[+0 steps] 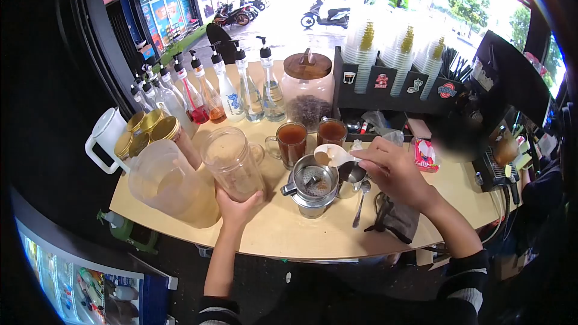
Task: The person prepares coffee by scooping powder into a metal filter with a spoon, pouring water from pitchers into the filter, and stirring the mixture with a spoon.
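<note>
Left hand [239, 206] clasps the clear jar [229, 159] low, presumably to steady it, left of the metal drip filter [316, 183]. Right hand [394, 170] pinches a white scoop [332, 156] above the filter's far rim, likely so spills land inside; glass mugs [292, 145] stand just beyond.

The person is wearing dark, banded sleeves. The left sleeve [218, 305] is showing a black band at its end, with a pale grey stripe following, partly cut off by the lower frame edge. The right sleeve [463, 283] is displaying the same pattern more fully: black end band, light grey stripe, then black again. Both sleeves are stopping partway along the forearms, leaving the left hand [241, 209], right hand [394, 171] and wrists bare. Clothing between the sleeves is disappearing into shadow; its details are remaining indistinct.
</note>
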Motion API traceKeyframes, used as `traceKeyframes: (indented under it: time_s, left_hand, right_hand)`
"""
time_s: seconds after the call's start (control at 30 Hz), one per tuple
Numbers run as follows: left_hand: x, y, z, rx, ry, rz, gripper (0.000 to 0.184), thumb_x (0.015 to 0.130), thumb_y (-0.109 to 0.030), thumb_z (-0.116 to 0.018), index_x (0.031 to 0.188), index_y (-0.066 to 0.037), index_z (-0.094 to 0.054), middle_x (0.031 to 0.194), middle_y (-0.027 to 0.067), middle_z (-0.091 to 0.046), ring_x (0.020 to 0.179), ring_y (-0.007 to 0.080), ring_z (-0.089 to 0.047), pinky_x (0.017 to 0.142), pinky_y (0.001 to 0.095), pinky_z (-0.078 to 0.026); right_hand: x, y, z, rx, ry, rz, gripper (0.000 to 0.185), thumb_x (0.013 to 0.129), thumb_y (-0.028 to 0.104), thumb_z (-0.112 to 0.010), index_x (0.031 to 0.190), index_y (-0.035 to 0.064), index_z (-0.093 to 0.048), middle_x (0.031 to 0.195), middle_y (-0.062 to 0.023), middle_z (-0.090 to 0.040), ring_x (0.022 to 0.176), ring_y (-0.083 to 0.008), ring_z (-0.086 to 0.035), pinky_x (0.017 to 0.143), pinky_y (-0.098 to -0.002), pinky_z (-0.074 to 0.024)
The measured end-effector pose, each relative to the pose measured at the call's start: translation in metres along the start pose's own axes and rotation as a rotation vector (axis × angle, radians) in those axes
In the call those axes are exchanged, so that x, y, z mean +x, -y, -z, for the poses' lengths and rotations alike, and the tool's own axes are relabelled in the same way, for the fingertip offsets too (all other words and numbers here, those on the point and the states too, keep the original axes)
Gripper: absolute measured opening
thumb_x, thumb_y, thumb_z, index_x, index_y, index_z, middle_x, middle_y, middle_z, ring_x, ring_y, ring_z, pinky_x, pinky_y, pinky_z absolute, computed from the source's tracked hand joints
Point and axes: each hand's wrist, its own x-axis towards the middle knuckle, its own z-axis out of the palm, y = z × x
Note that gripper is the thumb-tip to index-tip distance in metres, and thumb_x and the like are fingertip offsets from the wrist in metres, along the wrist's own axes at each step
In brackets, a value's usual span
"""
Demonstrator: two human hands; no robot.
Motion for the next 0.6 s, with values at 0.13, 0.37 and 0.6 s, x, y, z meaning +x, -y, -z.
traceKeyframes:
  time_s: [0.13,0.37,0.6]
  left_hand:
    - [-0.001,-0.003,0.002,0.008,0.008,0.016,0.091,0.054,-0.021,-0.088,0.128,0.001,-0.04,0.118,0.0139,-0.053,0.11,0.0253,-0.053,0.095,0.0376,-0.042]
    - [0.0,-0.005,0.002,0.059,0.027,0.034,0.09,0.054,-0.019,-0.089,0.127,0.001,-0.041,0.118,0.0132,-0.053,0.11,0.0246,-0.053,0.095,0.0368,-0.042]
    - [-0.002,-0.005,0.0,-0.033,0.019,0.067,0.09,0.054,-0.016,-0.088,0.128,0.0,-0.039,0.119,0.0124,-0.052,0.11,0.0239,-0.052,0.095,0.0373,-0.042]
  right_hand:
    - [0.002,-0.006,-0.009,0.031,-0.017,0.018,0.024,0.085,0.002,-0.062,0.108,0.0046,-0.064,0.079,-0.0133,-0.053,0.067,-0.0304,-0.055,0.06,-0.04,-0.044]
    - [0.001,-0.007,-0.013,0.046,-0.026,-0.009,0.025,0.086,0.004,-0.062,0.111,0.0048,-0.065,0.08,-0.0134,-0.054,0.068,-0.03,-0.056,0.061,-0.0388,-0.0449]
    - [-0.006,-0.009,-0.009,0.019,-0.035,-0.043,0.026,0.085,0.003,-0.062,0.11,0.0055,-0.065,0.08,-0.0129,-0.054,0.07,-0.0294,-0.056,0.064,-0.0392,-0.0455]
